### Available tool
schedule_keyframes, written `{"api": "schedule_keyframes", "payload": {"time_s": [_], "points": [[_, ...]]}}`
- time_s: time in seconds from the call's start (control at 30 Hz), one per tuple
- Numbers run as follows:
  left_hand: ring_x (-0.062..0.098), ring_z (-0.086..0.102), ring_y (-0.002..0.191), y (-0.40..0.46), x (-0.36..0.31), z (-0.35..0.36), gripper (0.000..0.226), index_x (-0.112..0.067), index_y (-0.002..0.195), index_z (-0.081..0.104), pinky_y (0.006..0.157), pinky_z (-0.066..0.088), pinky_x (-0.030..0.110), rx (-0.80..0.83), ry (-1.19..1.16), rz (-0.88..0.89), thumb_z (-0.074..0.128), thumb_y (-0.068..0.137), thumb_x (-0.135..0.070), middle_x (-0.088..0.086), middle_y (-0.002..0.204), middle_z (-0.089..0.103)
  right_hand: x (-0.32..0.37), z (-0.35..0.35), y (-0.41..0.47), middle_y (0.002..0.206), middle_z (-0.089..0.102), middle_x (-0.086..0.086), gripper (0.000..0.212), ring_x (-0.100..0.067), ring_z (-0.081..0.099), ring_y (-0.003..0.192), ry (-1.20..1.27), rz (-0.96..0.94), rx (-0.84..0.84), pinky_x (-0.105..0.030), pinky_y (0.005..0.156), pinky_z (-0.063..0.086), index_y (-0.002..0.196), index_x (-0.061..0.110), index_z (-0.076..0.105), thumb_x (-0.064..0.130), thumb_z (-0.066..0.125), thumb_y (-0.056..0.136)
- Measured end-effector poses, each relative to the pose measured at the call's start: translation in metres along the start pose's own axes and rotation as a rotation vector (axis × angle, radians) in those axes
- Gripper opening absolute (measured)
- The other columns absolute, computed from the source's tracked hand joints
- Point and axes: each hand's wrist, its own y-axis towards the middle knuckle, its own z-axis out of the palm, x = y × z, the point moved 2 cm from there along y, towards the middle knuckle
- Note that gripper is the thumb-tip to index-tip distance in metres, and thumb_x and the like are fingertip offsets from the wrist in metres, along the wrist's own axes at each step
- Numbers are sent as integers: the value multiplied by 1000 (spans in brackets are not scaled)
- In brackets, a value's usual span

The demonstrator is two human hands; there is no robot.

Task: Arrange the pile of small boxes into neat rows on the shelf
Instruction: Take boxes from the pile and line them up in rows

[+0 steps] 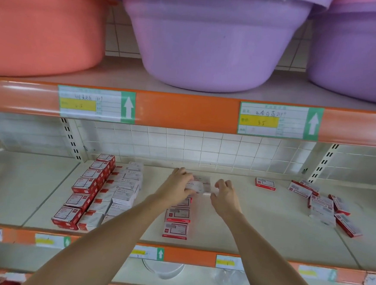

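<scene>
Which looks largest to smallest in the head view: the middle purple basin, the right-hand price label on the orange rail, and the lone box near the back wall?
1. Middle purple basin, by far the largest.
2. Right-hand price label.
3. Lone box, though it sits farther back, which shrinks it.

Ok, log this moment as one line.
phase: placing | both hands: left hand and right hand hold white box | target: centre row | loose pile: remaining

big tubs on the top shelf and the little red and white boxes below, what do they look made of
Purple tub and orange tub: likely moulded plastic, smooth, faintly glossy, going by the soft highlights and rolled rims. Small boxes: probably printed cardboard, mostly matte, with sharp folded edges and flat printed panels. The box between the hands looks the same, though blurred.
</scene>
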Motion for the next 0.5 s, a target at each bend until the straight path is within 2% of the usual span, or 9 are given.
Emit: {"api": "schedule_keyframes", "payload": {"time_s": [0.1, 0.27, 0.3, 0.4, 0.5], "points": [[20, 42, 119, 4, -14, 11, 39, -14, 124, 61, 103, 38, 34, 19, 71, 49, 68, 90, -31, 2, 120, 52, -19, -8, -7, 125, 49, -9, 30, -27, 45, 114, -91, 41, 2, -37, 93, 45, 122, 12, 55, 18, 52, 93], [24, 34, 125, 9, -35, 37, 32, -17, 124, 59, 107, 25, 38, 117, 224, 81, 60, 94, -29, 1, 123, 52, -34, -16, -20, 125, 51, -4, 30, -26, 44, 117, -219, 24, -9, -35, 100, 35, 122, 24, 60, 31, 49, 95], [25, 33, 125, 11, -38, 42, 32, -17, 119, 60, 106, 25, 39, 134, 239, 69, 60, 94, -36, 1, 122, 53, -34, -17, -21, 126, 51, -3, 30, -26, 44, 118, -222, 14, -5, -35, 100, 35, 122, 24, 60, 30, 49, 95], [26, 34, 121, 14, -42, 52, 50, -16, 110, 61, 102, 29, 40, 163, 303, 39, 55, 89, -61, 1, 118, 56, -34, -19, -24, 128, 50, -4, 31, -25, 44, 120, -225, -9, 12, -34, 101, 34, 124, 24, 60, 28, 48, 95], [28, 33, 125, 14, -41, 57, 50, -16, 122, 59, 103, 28, 41, 131, 420, 49, 47, 95, -56, 2, 125, 56, -34, -20, -26, 130, 50, -4, 32, -24, 43, 122, -227, -20, 20, -34, 103, 34, 125, 23, 60, 27, 47, 96]]}}
